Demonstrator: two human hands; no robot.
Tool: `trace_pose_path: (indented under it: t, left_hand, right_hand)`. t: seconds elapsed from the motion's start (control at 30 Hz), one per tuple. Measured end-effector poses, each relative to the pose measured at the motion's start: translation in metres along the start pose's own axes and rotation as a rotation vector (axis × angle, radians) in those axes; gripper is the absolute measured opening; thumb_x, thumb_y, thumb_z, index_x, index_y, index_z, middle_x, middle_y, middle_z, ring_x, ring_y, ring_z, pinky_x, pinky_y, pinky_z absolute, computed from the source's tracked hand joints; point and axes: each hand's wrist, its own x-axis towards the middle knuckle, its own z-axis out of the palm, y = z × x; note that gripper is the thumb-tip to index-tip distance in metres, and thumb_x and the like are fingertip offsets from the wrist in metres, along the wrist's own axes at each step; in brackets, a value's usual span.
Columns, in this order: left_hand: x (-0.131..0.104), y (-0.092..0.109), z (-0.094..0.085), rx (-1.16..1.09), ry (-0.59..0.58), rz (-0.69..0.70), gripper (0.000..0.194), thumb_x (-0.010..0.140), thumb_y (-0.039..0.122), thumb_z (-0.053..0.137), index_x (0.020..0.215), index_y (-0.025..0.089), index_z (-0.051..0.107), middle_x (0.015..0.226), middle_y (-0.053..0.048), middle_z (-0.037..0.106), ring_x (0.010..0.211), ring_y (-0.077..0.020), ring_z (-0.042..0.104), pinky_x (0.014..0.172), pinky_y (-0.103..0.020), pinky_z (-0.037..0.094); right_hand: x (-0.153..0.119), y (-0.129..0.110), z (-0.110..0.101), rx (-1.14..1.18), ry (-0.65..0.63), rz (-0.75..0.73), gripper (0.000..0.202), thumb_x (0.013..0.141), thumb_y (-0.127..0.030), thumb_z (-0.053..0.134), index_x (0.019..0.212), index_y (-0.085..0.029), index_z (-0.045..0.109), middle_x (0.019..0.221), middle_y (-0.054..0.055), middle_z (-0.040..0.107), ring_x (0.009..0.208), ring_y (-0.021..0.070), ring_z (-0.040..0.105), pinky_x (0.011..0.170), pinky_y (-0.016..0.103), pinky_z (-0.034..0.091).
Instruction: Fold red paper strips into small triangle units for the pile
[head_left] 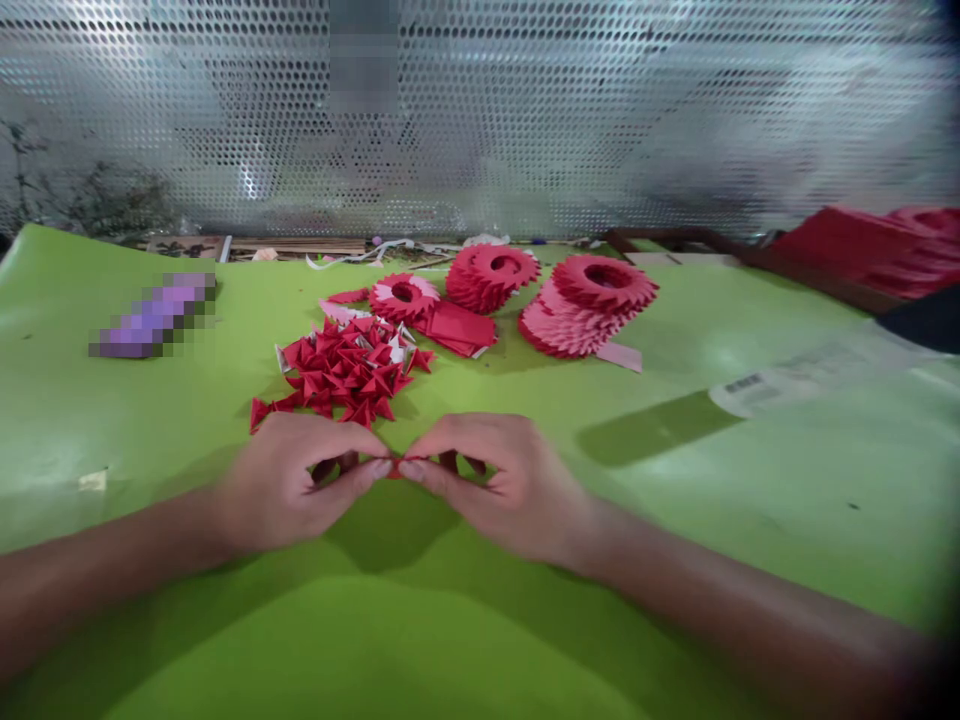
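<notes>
Green bench (675, 560), far centre: ringed red paper stacks (589, 315), then a heap of folded red triangles (345, 370). Near centre, left hand (292, 485) and right hand (499, 490) pinch one small red paper piece (393, 467) between closed fingertips; apparently mid-fold, needing a firm crease.

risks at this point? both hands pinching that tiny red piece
1. The small red paper piece is held only by the fingertips of the left hand and right hand, above the green table; it could slip or crease wrongly.
2. The pile of folded red triangles lies just beyond the knuckles; a forward move could scatter it.
3. The stacked red paper rings look loosely piled and might topple if bumped.
</notes>
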Motion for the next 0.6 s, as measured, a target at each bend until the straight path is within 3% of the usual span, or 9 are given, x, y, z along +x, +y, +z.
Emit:
trace_pose_path:
  t: [0.33,0.6]
  left_hand:
    - [0.0004,-0.0001,0.0020,0.003,-0.065,0.025,0.030,0.098,0.014,0.055,0.074,0.013,0.073,0.061,-0.003,0.072,0.048,-0.0119,0.063,0.042,-0.020,0.045]
    - [0.0002,0.0001,0.0014,-0.023,0.007,-0.006,0.020,0.097,0.015,0.061,0.087,0.014,0.077,0.064,-0.001,0.075,0.045,-0.0089,0.063,0.039,-0.015,0.045]
  right_hand:
    - [0.0008,-0.0052,0.0000,0.081,-0.018,0.069,0.013,0.093,-0.012,0.067,0.082,-0.015,0.073,0.074,0.000,0.074,0.062,0.0089,0.063,0.052,0.017,0.044]
    - [0.0028,-0.0035,-0.0019,0.054,-0.034,0.167,0.009,0.094,-0.016,0.067,0.086,-0.016,0.072,0.077,-0.001,0.073,0.063,0.0078,0.061,0.051,0.016,0.042]
